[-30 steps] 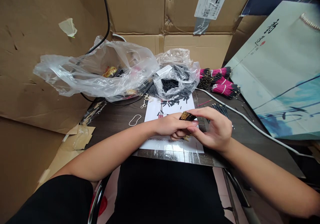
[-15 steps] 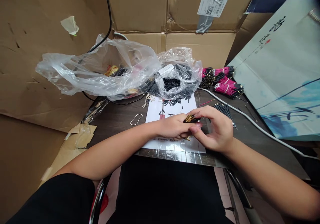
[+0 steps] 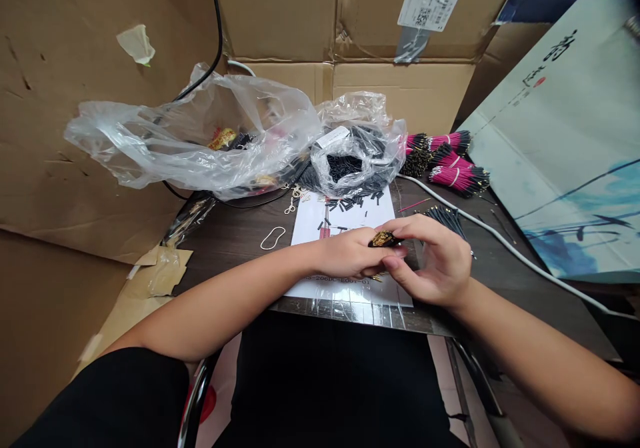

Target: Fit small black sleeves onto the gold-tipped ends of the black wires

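A small black bundle with gold tips [image 3: 384,239] is held over the white printed sheet [image 3: 345,289]. It is pinched by the closed fingers of the left hand [image 3: 350,251] and touched by the right hand [image 3: 433,255], whose thumb and pointer are bent around it. Most of it is covered (only the gold ends can be seen well), and some printed letters are hidden too.
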The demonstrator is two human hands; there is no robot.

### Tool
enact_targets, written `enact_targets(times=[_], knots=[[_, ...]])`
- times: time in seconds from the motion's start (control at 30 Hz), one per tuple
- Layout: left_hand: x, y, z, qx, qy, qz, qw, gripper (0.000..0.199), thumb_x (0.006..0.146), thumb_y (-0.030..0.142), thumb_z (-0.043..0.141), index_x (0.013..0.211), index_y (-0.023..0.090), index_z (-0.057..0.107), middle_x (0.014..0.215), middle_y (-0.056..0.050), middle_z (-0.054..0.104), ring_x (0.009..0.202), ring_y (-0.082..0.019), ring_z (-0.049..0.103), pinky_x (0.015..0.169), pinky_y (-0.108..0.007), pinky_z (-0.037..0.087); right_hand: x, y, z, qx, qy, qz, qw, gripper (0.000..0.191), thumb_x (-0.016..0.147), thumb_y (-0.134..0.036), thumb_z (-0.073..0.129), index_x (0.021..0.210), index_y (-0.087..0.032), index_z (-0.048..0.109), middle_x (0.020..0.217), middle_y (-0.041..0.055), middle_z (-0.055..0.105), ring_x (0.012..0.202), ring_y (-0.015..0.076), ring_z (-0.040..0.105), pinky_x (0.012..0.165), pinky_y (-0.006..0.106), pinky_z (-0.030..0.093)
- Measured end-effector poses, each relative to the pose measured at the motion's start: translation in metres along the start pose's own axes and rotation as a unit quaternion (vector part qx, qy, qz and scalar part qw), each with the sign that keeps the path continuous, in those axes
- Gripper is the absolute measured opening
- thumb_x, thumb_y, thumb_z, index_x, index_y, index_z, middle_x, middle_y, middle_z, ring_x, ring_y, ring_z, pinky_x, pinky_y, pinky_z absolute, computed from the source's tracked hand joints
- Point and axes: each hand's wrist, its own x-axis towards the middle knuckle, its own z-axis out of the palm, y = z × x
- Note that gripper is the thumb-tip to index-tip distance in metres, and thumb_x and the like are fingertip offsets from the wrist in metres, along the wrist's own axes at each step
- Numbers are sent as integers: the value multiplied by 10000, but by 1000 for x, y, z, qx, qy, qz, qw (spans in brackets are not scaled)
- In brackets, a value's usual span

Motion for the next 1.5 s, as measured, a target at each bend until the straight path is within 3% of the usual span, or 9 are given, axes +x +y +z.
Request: enact_targets(times=[0.43,0.73,0.8,0.87,0.97,1.03,1.13,1.3,1.5], knots=[[-1,0,1,3,-4,10,1000,393,876,468,537,672,175,372,504,79,320,422,-40,278,415,-204,198,-1,1,-1,-10,-7,-8,1000,535,651,-123,728,1147,-218,554,999,84,680,877,228,667,755,399,571],[-1,-1,0,7,-5,-6,1000,418,863,493,551,658,174,374,492,77,310,421,-42,267,407,-210,196,2,-5,-3,-38,-31,-9,999,441,671,-124,714,1077,-207,562,979,77,677,884,212,658,785,372,563],[0,-1,0,10,4,9,1000,415,868,493,547,661,176,375,496,77,312,422,-44,271,408,-214,199,1,-2,-3,-31,-35,-9,999,509,660,-147,743,1126,-203,547,998,89,668,910,227,654,801,389,560],[0,0,0,33,10,43,998,427,895,484,511,637,173,375,498,67,324,437,-49,285,422,-224,221,0,2,-3,-30,-38,-30,998,694,622,-244,808,1239,-207,490,1080,114,641,976,258,639,827,425,557],[-1,2,-1,65,14,91,994,477,936,486,432,588,167,373,496,46,338,456,-56,310,444,-240,253,0,10,-1,-69,-29,-105,992,1045,562,-430,851,1426,-260,287,1332,133,503,1132,299,572,897,491,537],[-1,2,-1,71,28,103,992,480,932,494,438,589,163,383,498,46,334,456,-55,307,439,-241,249,1,13,1,-118,-27,-149,981,1114,603,-468,824,1476,-308,151,1462,101,378,1220,295,513,965,518,506],[-1,1,-2,69,43,121,989,453,932,476,452,614,157,400,511,47,349,463,-53,316,447,-235,267,2,13,2,-158,-31,-189,969,1082,673,-412,792,1480,-350,75,1499,48,343,1246,266,492,1036,523,473],[0,-3,0,65,47,128,989,408,929,453,468,657,151,434,561,31,398,515,-69,376,492,-246,320,1,10,2,-182,-53,-192,963,906,740,-307,741,1419,-445,157,1513,-8,322,1249,238,491,1069,554,447],[2,-6,2,30,36,118,992,407,914,463,493,659,151,429,578,32,376,518,-64,355,473,-244,299,-1,6,-1,-192,-57,-198,960,900,732,-253,738,1425,-403,184,1519,35,326,1292,226,459,1062,555,452]])
